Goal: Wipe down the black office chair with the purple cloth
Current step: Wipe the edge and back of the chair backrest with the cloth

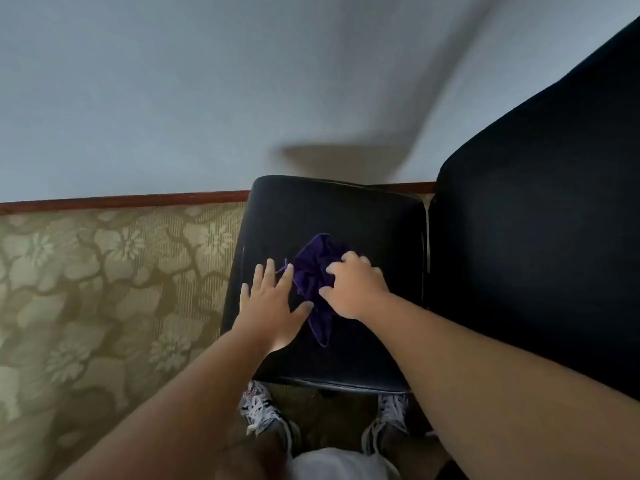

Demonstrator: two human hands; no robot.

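The purple cloth (313, 271) lay crumpled in a loose heap near the middle of the seat (329, 206) of the black office chair (485, 306), one narrow tail of it trailing toward the front edge. The right hand (353, 287) sat on top of the heap with its fingers curled down into the folds, gripping the fabric against the cushion. The left hand (273, 303) was flat and released, fingers straight and spread, palm down on the seat just beside the cloth; the tips of two fingers touched the cloth's left edge, and the thumb pointed toward the tail. Both bare forearms reached in from the bottom of the view. The backrest (540, 185) rose at the right (dark enough that little of its surface could be made out) and filled that side of the view. The chair stood close to a pale blue-grey wall (173, 81), which carried a soft blurred shadow above the seat. A reddish-brown baseboard (121, 200) ran along the foot of the wall. To the left spread a beige carpet (86, 289) with a floral pattern. Below the seat's front edge showed two white patterned sneakers (258, 407), one to each side.
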